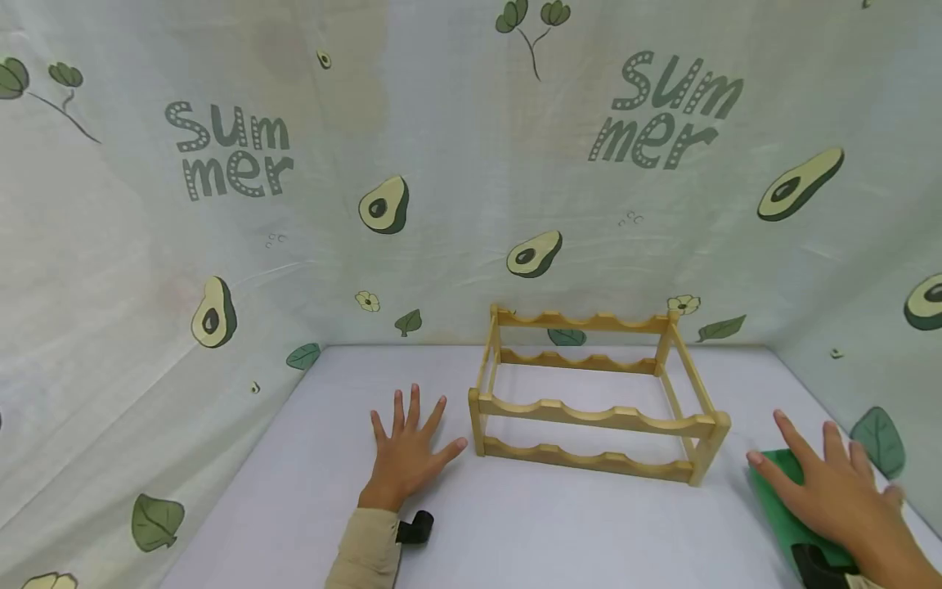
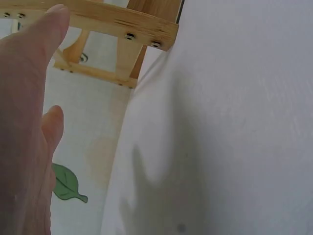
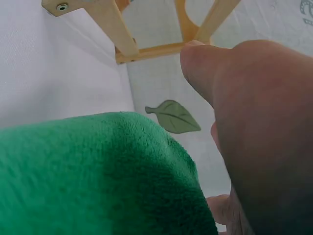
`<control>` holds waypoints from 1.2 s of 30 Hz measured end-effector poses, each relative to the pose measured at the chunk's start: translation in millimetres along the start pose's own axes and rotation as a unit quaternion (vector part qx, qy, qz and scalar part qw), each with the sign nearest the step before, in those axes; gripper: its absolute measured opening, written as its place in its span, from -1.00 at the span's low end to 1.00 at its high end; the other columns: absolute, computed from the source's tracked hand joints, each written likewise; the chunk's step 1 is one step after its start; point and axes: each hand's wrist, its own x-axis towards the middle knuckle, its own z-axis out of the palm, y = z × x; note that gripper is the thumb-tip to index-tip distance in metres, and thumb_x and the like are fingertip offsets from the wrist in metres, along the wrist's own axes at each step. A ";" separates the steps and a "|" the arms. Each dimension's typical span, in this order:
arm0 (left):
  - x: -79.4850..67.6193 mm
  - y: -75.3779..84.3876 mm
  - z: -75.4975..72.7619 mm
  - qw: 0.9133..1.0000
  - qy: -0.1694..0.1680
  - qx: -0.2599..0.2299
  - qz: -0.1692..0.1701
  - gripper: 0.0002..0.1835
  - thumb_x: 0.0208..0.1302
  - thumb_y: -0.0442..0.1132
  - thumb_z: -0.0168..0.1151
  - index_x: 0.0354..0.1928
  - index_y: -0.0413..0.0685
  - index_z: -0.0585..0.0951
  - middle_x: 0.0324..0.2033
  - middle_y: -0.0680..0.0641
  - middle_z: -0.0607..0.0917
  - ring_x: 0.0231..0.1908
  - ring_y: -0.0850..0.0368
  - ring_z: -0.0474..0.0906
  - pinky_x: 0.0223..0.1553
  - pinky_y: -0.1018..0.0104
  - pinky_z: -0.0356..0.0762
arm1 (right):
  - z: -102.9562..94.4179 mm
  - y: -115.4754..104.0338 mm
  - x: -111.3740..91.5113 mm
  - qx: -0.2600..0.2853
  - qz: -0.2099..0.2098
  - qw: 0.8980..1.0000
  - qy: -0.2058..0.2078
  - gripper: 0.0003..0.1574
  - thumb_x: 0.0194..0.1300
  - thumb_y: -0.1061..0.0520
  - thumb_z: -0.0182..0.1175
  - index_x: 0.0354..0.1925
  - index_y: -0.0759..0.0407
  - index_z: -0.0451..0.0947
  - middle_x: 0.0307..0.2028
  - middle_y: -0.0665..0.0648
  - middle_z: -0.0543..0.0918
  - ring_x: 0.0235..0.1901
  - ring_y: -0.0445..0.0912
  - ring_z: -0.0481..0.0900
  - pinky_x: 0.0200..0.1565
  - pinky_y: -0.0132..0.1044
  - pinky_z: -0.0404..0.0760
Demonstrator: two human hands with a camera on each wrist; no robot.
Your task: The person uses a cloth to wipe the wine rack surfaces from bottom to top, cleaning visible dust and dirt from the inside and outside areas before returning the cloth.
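Observation:
A two-tier wooden rack (image 1: 589, 415) with scalloped rails stands on the white table, its far side near the back curtain. To its left my left hand (image 1: 403, 462) is spread with straight fingers, apart from the rack and holding nothing; in the left wrist view its thumb (image 2: 57, 24) overlaps the rack's wooden frame (image 2: 122, 22). On the right, my right hand (image 1: 839, 491) is spread over a folded green cloth (image 1: 776, 507). The right wrist view shows the fuzzy green cloth (image 3: 98, 166) beside the hand; whether the palm touches it I cannot tell.
A pale curtain (image 1: 456, 147) printed with avocados, leaves and lettering encloses the back and both sides of the white table (image 1: 294, 491). A black wrist camera (image 1: 415, 528) is strapped at the left cuff.

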 end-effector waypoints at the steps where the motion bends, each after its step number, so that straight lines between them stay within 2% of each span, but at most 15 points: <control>1: -0.2 0.9 0.2 1.000 0.000 0.002 0.001 -0.06 0.22 0.63 -0.21 0.55 0.37 0.16 0.58 -0.15 -0.17 0.53 -0.26 -0.38 0.29 -0.48 -0.53 | 0.8 1.6 -1.0 -0.003 -0.001 1.000 -0.003 0.25 0.36 -0.58 -0.11 0.57 0.09 -0.38 0.34 0.77 -0.28 0.22 0.75 -0.20 -0.02 0.77 -0.14; 6: 1.7 4.5 -3.0 1.000 0.010 0.002 0.011 -0.07 0.23 0.61 -0.17 0.55 0.36 0.17 0.58 -0.13 -0.13 0.53 -0.26 -0.31 0.29 -0.51 -0.48 | 2.1 9.4 -0.7 -0.001 -0.011 0.999 -0.033 0.21 0.42 -0.54 -0.19 0.54 0.14 -0.47 0.26 0.84 -0.19 0.09 0.79 0.00 -0.11 0.69 0.21; 10: 4.2 6.1 -3.3 1.000 0.008 -0.027 0.013 -0.08 0.25 0.58 -0.13 0.56 0.35 0.16 0.57 -0.13 -0.08 0.52 -0.28 -0.22 0.26 -0.58 -0.36 | 1.1 15.5 1.4 0.022 -0.018 0.998 -0.053 0.16 0.48 -0.49 -0.27 0.52 0.19 -0.52 0.21 0.89 -0.15 0.05 0.82 0.05 -0.15 0.66 0.27; 15: 2.0 9.2 -1.0 0.996 0.015 -0.087 0.005 -0.09 0.27 0.51 -0.03 0.56 0.28 0.19 0.55 -0.16 0.04 0.50 -0.31 -0.07 0.24 -0.60 -0.23 | -1.2 21.0 0.5 0.039 -0.040 0.997 -0.044 0.09 0.54 -0.39 -0.27 0.51 0.30 -0.48 0.15 0.83 0.05 0.02 0.70 0.20 -0.12 0.57 0.33; 20: -1.0 12.6 3.2 0.989 0.058 -0.137 0.015 -0.17 0.31 0.40 0.07 0.51 0.16 0.30 0.48 -0.14 0.27 0.44 -0.25 0.16 0.26 -0.56 -0.10 | -3.4 24.4 -1.4 0.038 -0.035 0.997 -0.062 0.14 0.54 -0.39 -0.23 0.47 0.46 -0.41 0.15 0.84 0.12 0.08 0.69 0.17 -0.02 0.56 0.29; 24: 3.1 16.7 6.4 0.979 0.104 -0.170 0.031 -0.28 0.38 0.31 0.09 0.45 0.10 0.41 0.35 -0.08 0.47 0.33 -0.11 0.39 0.27 -0.50 0.02 | -4.6 30.1 0.2 0.024 -0.048 0.996 -0.066 0.17 0.52 -0.38 -0.13 0.44 0.55 -0.33 0.10 0.85 0.20 0.03 0.68 0.25 -0.08 0.52 0.37; 27: 8.1 20.9 4.9 0.968 0.132 -0.207 0.043 -0.31 0.39 0.24 0.14 0.42 0.02 0.45 0.26 -0.08 0.57 0.23 -0.05 0.52 0.28 -0.42 0.13 | -3.7 35.3 1.2 0.016 -0.051 0.996 -0.071 0.20 0.50 -0.38 -0.09 0.41 0.59 -0.29 0.04 0.87 0.25 -0.05 0.67 0.34 -0.16 0.45 0.45; 29: 11.4 23.4 2.2 0.957 0.140 -0.249 0.048 -0.32 0.38 0.19 0.20 0.41 -0.01 0.45 0.22 -0.06 0.61 0.19 -0.03 0.56 0.27 -0.31 0.25 | -1.6 38.5 0.9 0.012 -0.030 0.996 -0.082 0.24 0.47 -0.42 -0.09 0.40 0.60 -0.30 0.01 0.88 0.25 -0.08 0.66 0.37 -0.18 0.42 0.47; 33: 18.2 28.0 -5.1 0.926 0.142 -0.346 0.053 -0.32 0.34 0.11 0.31 0.40 -0.03 0.46 0.20 -0.01 0.63 0.09 -0.01 0.63 0.21 -0.11 0.43 | 0.0 43.9 0.9 0.017 0.027 0.993 -0.110 0.33 0.41 -0.51 -0.09 0.39 0.61 -0.30 0.02 0.87 0.25 -0.07 0.63 0.38 -0.11 0.42 0.46; 36: 23.6 31.1 -9.4 0.910 0.150 -0.383 0.059 -0.34 0.30 0.09 0.36 0.36 -0.04 0.50 0.15 0.00 0.67 -0.02 0.01 0.70 0.14 -0.03 0.52 | 0.5 47.0 -0.2 0.038 0.055 0.988 -0.137 0.37 0.38 -0.53 -0.09 0.37 0.64 -0.28 0.02 0.86 0.29 -0.06 0.62 0.39 -0.09 0.39 0.47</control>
